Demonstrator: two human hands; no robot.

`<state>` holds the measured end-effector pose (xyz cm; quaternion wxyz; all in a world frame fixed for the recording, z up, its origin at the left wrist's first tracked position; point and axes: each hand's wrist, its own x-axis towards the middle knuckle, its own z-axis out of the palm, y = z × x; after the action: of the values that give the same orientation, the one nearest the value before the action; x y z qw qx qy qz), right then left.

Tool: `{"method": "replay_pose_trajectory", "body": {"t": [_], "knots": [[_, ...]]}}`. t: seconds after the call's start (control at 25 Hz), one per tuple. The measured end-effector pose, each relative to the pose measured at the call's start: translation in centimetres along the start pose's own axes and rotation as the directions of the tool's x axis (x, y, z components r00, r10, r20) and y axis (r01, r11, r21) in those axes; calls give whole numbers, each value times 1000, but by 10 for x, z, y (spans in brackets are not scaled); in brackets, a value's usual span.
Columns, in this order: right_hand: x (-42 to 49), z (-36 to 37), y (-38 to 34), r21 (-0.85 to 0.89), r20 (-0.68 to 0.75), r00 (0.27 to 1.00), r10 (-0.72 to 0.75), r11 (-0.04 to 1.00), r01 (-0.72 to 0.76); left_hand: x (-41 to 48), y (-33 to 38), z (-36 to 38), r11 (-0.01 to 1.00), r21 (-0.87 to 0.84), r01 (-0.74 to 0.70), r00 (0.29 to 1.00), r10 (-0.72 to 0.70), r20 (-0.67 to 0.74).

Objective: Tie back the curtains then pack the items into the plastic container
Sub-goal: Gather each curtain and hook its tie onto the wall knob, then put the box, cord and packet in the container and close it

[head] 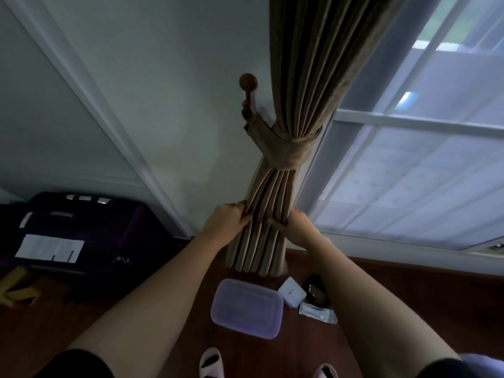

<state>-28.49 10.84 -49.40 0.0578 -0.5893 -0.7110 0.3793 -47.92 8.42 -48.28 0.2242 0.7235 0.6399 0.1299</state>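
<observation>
Head view: the left grip (pixel 227 218) was closed on the left edge of the curtain (pixel 261 227), fingers pinched into the folds below the tieback (pixel 286 148), which was looped to the wall hook (pixel 247 88) up and left of the grips. The right grip (pixel 293 221) was closed on the opposite edge, level with it. The tying step was judged nearly done, pleats being tidied. Next, both grips would have to release and reach down to the plastic container (pixel 246 306) on the floor beneath them, with the loose items (pixel 302 296) just right of it.

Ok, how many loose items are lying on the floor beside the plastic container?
3: a white box right of the plastic container, a dark object right of it, a flat white packet just below. The right forearm may hide others.
</observation>
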Motion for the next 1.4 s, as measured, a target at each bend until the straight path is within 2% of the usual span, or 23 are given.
{"method": "replay_pose_trajectory", "body": {"t": [0.12,0.2,0.32,0.56,0.68,0.8,1.0,1.24,1.32,1.4], "knots": [[-36,-4,3,109,10,999,47,993,-48,-18,6,-7,999,-39,4,999,-6,-47],[-58,-3,13,107,14,993,117,987,-118,-33,14,-4,998,-44,45,994,-49,-95],[-89,-2,41,37,-18,994,110,993,-109,-65,32,16,990,-51,129,983,-134,-126],[-129,52,141,-29,72,993,90,996,-88,-146,43,135,922,-24,387,922,-388,-12],[-131,104,193,-19,106,985,139,990,-137,-179,27,212,870,-41,492,871,-491,33],[-119,173,238,-6,96,971,220,975,-220,-198,-16,287,796,-65,601,799,-596,81],[-47,324,339,28,52,941,335,941,-337,-186,-123,438,704,-92,704,709,-704,45],[31,466,428,156,32,929,368,917,-368,-144,-241,563,715,70,695,719,-691,-74],[47,501,448,244,33,920,390,889,-386,-134,-281,587,655,81,751,660,-739,-137],[56,521,459,352,-8,936,353,877,-328,-126,-310,603,593,-69,802,581,-801,-144]]}}
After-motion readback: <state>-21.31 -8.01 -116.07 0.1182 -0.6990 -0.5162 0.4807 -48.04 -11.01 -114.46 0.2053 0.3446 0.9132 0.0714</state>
